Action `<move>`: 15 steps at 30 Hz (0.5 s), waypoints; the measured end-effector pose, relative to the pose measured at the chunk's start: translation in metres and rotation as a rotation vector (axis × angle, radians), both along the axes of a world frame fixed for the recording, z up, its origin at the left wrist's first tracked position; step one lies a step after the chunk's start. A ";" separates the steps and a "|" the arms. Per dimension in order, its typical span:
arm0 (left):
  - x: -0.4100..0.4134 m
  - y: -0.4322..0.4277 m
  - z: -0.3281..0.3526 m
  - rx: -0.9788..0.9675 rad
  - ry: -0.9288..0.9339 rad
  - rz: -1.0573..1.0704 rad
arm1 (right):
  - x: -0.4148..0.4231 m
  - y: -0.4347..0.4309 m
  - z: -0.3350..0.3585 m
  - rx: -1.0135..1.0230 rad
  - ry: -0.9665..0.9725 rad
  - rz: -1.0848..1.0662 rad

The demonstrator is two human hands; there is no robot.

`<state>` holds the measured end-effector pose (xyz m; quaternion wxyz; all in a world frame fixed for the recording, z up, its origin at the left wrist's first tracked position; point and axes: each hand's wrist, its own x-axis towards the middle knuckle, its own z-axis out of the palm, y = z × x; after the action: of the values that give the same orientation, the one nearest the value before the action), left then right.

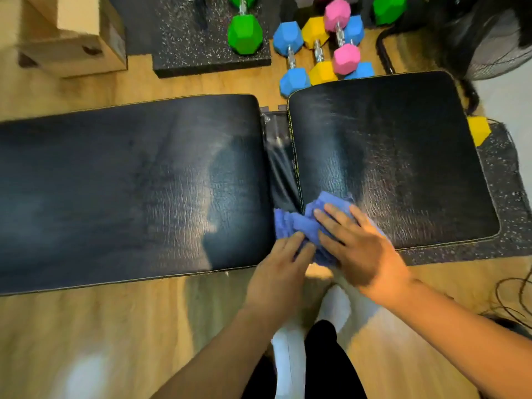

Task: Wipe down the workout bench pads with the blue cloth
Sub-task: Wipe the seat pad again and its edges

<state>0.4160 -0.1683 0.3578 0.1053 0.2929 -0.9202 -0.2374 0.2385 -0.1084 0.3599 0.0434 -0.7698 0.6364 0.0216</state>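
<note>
Pressing down on the blue cloth [302, 223], my right hand [357, 249] lies flat with its fingers [331, 218] spread and straight, grasping nothing. My left hand [279, 272] rests its nearly straight fingers on the near folds of the same cloth, released rather than clenched. The cloth is a soft, crumpled wad. It bridges the gap [280, 156] between the two pads of the bench at their near edge, lying partly on the right pad [403, 156] and touching the corner of the left pad [129, 185]. Both pads are black, round-cornered rectangles of grained, leather-like vinyl with pale edge stitching and a streaky sheen. Dark metal frame parts show in the gap. Beyond the bench, hexagonal-headed dumbbells [288, 36] in blue, yellow, pink and green lie on the wood-grain floor [86, 326] and a speckled rubber mat [187, 38].
</note>
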 end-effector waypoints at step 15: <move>-0.045 0.009 0.005 -0.033 0.009 -0.037 | -0.053 0.017 0.005 -0.038 0.031 0.054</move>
<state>0.3710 -0.1598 0.3623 0.1098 0.2730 -0.9287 -0.2255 0.1854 -0.0915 0.3646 0.0181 -0.7870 0.6163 0.0226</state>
